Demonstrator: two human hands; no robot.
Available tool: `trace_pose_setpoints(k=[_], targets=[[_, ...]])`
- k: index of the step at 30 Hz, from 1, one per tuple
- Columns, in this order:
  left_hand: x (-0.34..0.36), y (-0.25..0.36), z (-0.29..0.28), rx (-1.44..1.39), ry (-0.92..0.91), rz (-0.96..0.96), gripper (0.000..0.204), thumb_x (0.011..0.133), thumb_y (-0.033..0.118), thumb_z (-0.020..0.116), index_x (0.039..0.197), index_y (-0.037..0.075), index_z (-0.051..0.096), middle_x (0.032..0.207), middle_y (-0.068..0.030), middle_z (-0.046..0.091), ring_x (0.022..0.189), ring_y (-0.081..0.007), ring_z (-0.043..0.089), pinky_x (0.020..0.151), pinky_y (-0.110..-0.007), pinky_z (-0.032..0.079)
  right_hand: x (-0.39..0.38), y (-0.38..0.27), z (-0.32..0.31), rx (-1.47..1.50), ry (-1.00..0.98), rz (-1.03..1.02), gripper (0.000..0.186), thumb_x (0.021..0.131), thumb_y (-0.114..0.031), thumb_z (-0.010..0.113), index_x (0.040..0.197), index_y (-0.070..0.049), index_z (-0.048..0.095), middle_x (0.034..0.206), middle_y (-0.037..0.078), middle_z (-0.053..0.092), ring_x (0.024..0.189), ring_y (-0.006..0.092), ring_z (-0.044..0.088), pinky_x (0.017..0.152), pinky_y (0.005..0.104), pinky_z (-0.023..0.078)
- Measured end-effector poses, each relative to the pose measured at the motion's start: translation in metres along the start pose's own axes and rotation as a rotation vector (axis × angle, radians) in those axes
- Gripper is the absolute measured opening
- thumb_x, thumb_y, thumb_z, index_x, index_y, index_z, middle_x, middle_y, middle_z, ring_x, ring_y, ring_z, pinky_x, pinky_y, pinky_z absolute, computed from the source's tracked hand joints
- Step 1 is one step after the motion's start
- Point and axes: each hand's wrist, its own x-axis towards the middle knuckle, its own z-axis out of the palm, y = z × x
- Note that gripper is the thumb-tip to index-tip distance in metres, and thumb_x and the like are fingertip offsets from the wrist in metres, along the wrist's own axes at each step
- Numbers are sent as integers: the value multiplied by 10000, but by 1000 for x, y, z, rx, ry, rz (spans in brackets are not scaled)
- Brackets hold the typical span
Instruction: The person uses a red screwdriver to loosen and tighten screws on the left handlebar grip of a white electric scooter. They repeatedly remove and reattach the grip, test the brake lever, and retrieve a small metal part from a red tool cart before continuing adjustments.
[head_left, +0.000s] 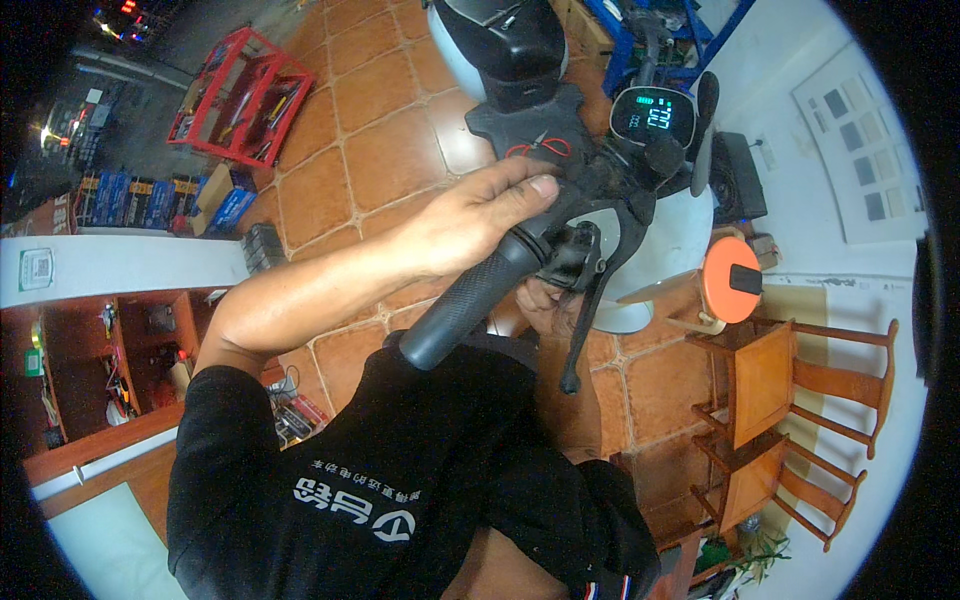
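Observation:
An electric scooter's handlebar, with a black ribbed grip [480,300] and a lit display [653,115], stands before me. My left hand [500,205] is closed over the handlebar just beyond the grip's inner end, thumb on top, some fingers hidden. Beneath it, my right hand [548,303] has its fingers curled up against the underside of a black control housing [570,262]. What they pinch there is hidden. A black brake lever [592,320] hangs down beside the right hand. On the dark footboard beyond my left hand lie red-handled scissors [540,147].
The scooter's black seat [510,45] is at the far side. A red tool rack [240,100] stands far left on the tiled floor. At right are an orange round stool [728,280] and wooden chairs [765,385]. Wooden shelves [80,360] hold small goods at left.

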Motion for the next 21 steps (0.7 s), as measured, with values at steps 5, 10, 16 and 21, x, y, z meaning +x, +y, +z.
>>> trace_pose_setpoints(k=[5,10,16,21], targets=[[1,-4,1,-49,34,-32,491,979,342,451,1310,-21,433,1080,-110,606,962,-149,588,865,-272,470,4,-2,24,-105,79,-75,405,733,-130,745,1044,-93,490,713,-2,484,530,114,464,444,235,332],[-4,7,2,-200,35,-121,537,952,382,489,1302,-23,441,1039,-125,607,814,-180,643,665,-293,542,-2,0,39,-383,247,-258,722,718,-30,705,1338,-92,341,884,34,507,610,111,497,464,221,364],[2,11,0,-274,129,-269,562,924,445,502,1270,3,482,1070,-145,621,796,-244,651,637,-299,533,-12,5,2,-237,156,-313,731,798,-78,678,1409,-177,289,898,26,518,566,71,439,474,206,338],[3,13,7,-341,175,-255,530,900,422,556,1231,11,502,1041,-168,622,836,-257,645,691,-327,542,-1,0,14,-164,57,-322,685,836,-115,671,1404,-113,287,892,33,523,536,51,423,464,198,324]])
